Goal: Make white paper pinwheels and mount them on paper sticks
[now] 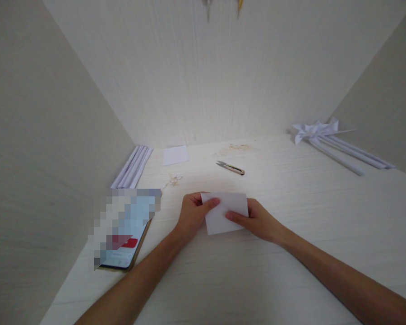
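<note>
A pale wood-grain table [291,253] fills the lower view, boxed in by light walls beyond and to either side of the hands. Far out to the right of the right hand, near the back wall, lies a set of long white paper rods [352,155] with a folded white pinwheel [311,131] at their far end. Off to the left of the left hand, a phone [125,243] rests on the table, its screen lit and partly blurred. Just beyond it, a bundle of rolled white paper sticks [132,167] lies against the left wall.

Now the middle: a white sheet of paper [226,213] sits right between both hands, low over the table. The left hand [193,214] grips its left edge, thumb on top, fingers curled under. The right hand [257,221] pinches its right side, thumb laid across the front of the sheet. Both are closed on the paper.

Beyond the hands, a small white paper square [175,155] lies flat near the back wall. Just past the held sheet, a little to the right, rest small thread snips [230,167], well apart from either hand.
</note>
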`<action>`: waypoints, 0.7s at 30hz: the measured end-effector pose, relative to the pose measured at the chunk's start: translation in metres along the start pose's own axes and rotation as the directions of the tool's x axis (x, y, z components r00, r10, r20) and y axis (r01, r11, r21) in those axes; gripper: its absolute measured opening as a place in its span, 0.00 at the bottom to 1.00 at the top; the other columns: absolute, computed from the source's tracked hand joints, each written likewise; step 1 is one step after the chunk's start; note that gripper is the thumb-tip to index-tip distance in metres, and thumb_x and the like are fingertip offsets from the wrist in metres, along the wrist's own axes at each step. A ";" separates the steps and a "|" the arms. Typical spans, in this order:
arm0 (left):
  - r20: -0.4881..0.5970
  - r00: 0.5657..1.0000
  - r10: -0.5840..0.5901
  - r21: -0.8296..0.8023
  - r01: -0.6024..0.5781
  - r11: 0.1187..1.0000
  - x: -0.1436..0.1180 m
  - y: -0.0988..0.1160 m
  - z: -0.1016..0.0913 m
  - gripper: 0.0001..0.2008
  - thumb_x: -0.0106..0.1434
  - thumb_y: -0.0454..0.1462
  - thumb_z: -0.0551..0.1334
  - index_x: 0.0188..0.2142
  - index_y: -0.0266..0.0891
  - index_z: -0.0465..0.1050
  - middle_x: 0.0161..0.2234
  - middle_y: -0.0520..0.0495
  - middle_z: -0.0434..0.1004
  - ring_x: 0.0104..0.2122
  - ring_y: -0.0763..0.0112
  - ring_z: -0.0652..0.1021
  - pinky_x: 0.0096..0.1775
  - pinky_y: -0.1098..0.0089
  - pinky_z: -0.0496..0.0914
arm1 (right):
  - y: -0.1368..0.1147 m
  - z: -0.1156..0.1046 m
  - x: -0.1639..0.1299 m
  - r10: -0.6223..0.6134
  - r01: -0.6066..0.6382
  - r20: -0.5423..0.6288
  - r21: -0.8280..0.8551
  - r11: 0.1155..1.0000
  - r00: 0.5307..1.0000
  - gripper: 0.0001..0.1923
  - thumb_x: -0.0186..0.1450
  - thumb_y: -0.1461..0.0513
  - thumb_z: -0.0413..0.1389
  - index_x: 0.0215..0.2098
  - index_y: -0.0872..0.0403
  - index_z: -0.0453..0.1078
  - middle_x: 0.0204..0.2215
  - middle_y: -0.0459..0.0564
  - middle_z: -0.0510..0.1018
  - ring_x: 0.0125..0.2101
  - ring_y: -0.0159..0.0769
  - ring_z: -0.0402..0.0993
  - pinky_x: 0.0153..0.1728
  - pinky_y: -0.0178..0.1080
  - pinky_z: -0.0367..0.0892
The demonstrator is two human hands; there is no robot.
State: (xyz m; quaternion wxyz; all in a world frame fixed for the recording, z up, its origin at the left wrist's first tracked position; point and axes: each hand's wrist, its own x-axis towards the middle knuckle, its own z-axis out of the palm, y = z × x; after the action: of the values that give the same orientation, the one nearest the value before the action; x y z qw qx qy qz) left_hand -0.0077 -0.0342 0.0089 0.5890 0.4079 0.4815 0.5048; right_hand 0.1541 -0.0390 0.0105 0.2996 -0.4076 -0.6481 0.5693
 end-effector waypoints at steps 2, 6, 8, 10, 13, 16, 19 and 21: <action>0.035 0.999 -0.012 -0.014 0.013 1.000 0.001 -0.001 -0.001 0.08 0.40 0.37 0.67 0.20 0.34 0.74 0.20 0.48 0.76 0.20 0.75 0.71 0.25 0.73 0.65 | 0.000 -0.001 0.001 -0.008 0.008 -0.025 -0.004 1.000 1.000 0.14 0.55 0.55 0.53 0.31 0.58 0.67 0.28 0.49 0.72 0.27 0.32 0.65 0.27 0.34 0.61; 0.029 0.999 -0.017 -0.087 0.019 0.996 0.003 -0.002 -0.002 0.09 0.40 0.37 0.68 0.19 0.33 0.73 0.19 0.49 0.75 0.19 0.77 0.70 0.25 0.74 0.65 | 0.002 -0.003 0.003 -0.005 0.005 -0.026 0.015 1.000 1.000 0.14 0.53 0.54 0.54 0.26 0.58 0.67 0.23 0.47 0.69 0.24 0.30 0.63 0.25 0.33 0.59; -0.022 1.000 -0.016 -0.139 0.013 0.990 0.004 -0.002 -0.002 0.09 0.38 0.37 0.68 0.18 0.33 0.72 0.18 0.50 0.74 0.19 0.78 0.70 0.24 0.75 0.64 | 0.003 -0.004 0.003 -0.007 0.007 -0.015 0.037 0.999 1.000 0.14 0.53 0.53 0.54 0.24 0.58 0.66 0.21 0.46 0.67 0.23 0.30 0.61 0.24 0.33 0.58; -0.076 0.997 -0.017 -0.194 0.002 0.981 0.005 -0.001 -0.001 0.10 0.37 0.37 0.69 0.17 0.33 0.71 0.18 0.50 0.73 0.19 0.77 0.69 0.25 0.74 0.65 | 0.004 -0.004 0.004 -0.023 0.023 -0.003 0.057 0.998 1.000 0.15 0.53 0.53 0.54 0.22 0.58 0.65 0.20 0.45 0.66 0.22 0.29 0.60 0.24 0.33 0.57; -0.126 0.992 -0.010 -0.251 -0.022 0.968 0.007 0.002 0.000 0.12 0.37 0.40 0.69 0.19 0.33 0.71 0.18 0.50 0.72 0.19 0.77 0.69 0.25 0.74 0.65 | 0.006 -0.004 0.004 -0.049 0.048 0.015 0.066 0.997 0.999 0.16 0.54 0.53 0.53 0.21 0.58 0.64 0.20 0.44 0.63 0.22 0.28 0.58 0.23 0.32 0.54; -0.181 0.983 0.019 -0.265 -0.068 0.962 0.009 0.002 -0.001 0.15 0.38 0.43 0.68 0.19 0.34 0.70 0.16 0.53 0.69 0.18 0.78 0.67 0.22 0.75 0.63 | 0.005 -0.005 0.004 -0.088 0.088 0.016 0.033 0.996 0.996 0.16 0.55 0.53 0.52 0.20 0.57 0.63 0.20 0.43 0.62 0.22 0.27 0.57 0.22 0.32 0.52; -0.254 0.965 0.058 -0.229 -0.119 0.966 0.010 0.001 -0.003 0.16 0.39 0.46 0.66 0.18 0.35 0.68 0.14 0.55 0.65 0.16 0.80 0.64 0.19 0.76 0.59 | 0.004 -0.005 0.003 -0.139 0.139 0.005 -0.031 0.990 0.990 0.16 0.56 0.55 0.51 0.18 0.57 0.63 0.20 0.44 0.61 0.22 0.27 0.57 0.22 0.32 0.51; -0.301 0.949 0.096 -0.167 -0.151 0.974 0.012 -0.001 -0.005 0.16 0.41 0.47 0.65 0.16 0.35 0.66 0.14 0.56 0.63 0.15 0.81 0.61 0.17 0.77 0.56 | 0.003 -0.005 0.002 -0.155 0.155 0.003 -0.050 0.987 0.988 0.15 0.56 0.56 0.52 0.17 0.58 0.64 0.19 0.44 0.61 0.21 0.26 0.56 0.21 0.32 0.50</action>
State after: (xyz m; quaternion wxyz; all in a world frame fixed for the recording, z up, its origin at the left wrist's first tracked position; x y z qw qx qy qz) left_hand -0.0126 -0.0229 0.0050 0.5147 0.3013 0.4864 0.6385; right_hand 0.1575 -0.0344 0.0085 0.3330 -0.3636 -0.6915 0.5279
